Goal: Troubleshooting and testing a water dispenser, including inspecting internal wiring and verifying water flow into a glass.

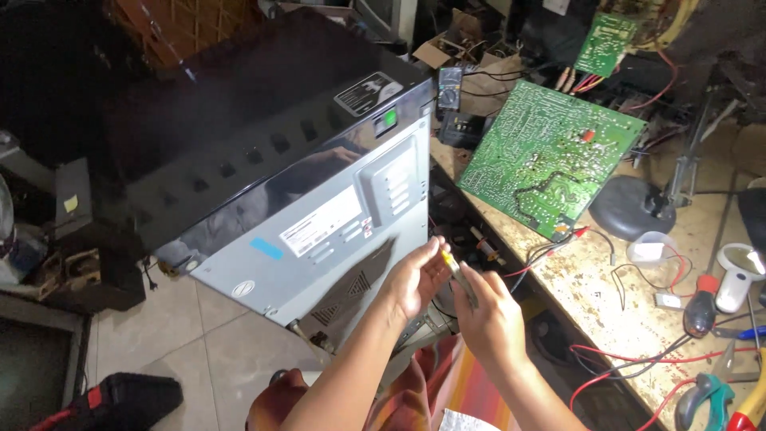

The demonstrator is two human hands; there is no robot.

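My left hand (415, 279) and my right hand (488, 315) meet in front of me, both pinching a small thin tool or part with a yellow bit (448, 259) between the fingertips; I cannot tell exactly what it is. Just behind the hands stands a large black and grey appliance casing (271, 160), tilted, with its grey back panel (319, 239) facing me. The hands hover near that panel's lower right corner, apart from it.
A stained workbench (606, 295) on the right carries a big green circuit board (546, 156), a multimeter (449, 88), red and black wires (638, 363), a white cup (650, 249), screwdrivers and pliers (706, 395). Tiled floor (191, 335) lies lower left, with a black and red tool (120, 399).
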